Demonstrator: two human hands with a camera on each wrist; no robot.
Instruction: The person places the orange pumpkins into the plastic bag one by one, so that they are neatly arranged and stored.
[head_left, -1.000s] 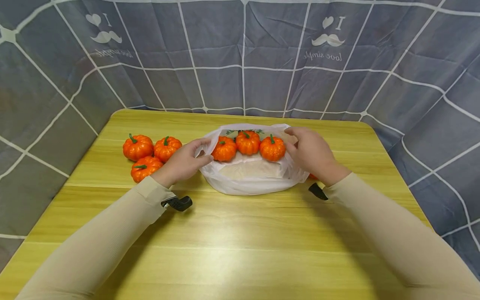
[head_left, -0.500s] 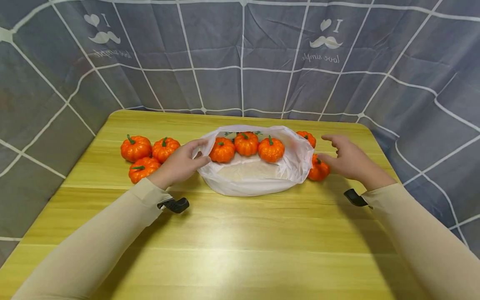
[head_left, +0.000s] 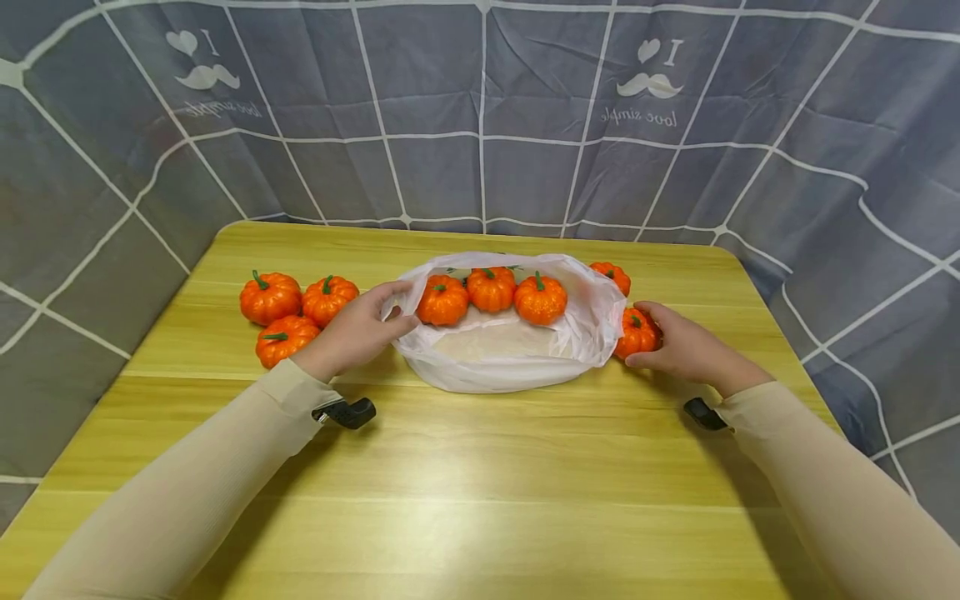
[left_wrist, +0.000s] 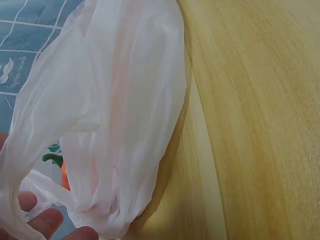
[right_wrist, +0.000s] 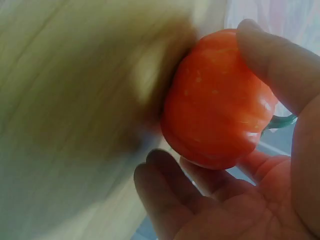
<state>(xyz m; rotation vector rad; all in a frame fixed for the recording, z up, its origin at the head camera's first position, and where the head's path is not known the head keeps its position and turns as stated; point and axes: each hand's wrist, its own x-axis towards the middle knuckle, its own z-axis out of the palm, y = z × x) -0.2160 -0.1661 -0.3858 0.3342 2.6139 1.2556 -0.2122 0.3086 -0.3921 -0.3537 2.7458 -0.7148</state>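
Note:
A white plastic bag (head_left: 480, 377) stands mouth open at mid-table, with three small orange pumpkins, such as the middle pumpkin (head_left: 491, 290), inside. My left hand (head_left: 367, 329) holds the bag's left rim; in the left wrist view its fingers (left_wrist: 47, 222) curl in the bag's handle loop. Right of the bag, my right hand (head_left: 686, 348) grips another small pumpkin (head_left: 636, 333), thumb on one side and fingers on the other. The right wrist view shows that pumpkin (right_wrist: 217, 105) close to the wooden surface, its green stem pointing away.
Three more pumpkins (head_left: 288, 337) sit in a cluster left of the left hand. One pumpkin (head_left: 611, 277) lies behind the bag's right side. A grey checked curtain (head_left: 435, 175) surrounds the back and sides of the wooden table (head_left: 465, 500).
My right hand left the bag's right rim, moved right, then came down onto the pumpkin beside the bag and took hold of it. The left hand stayed at the bag's left rim.

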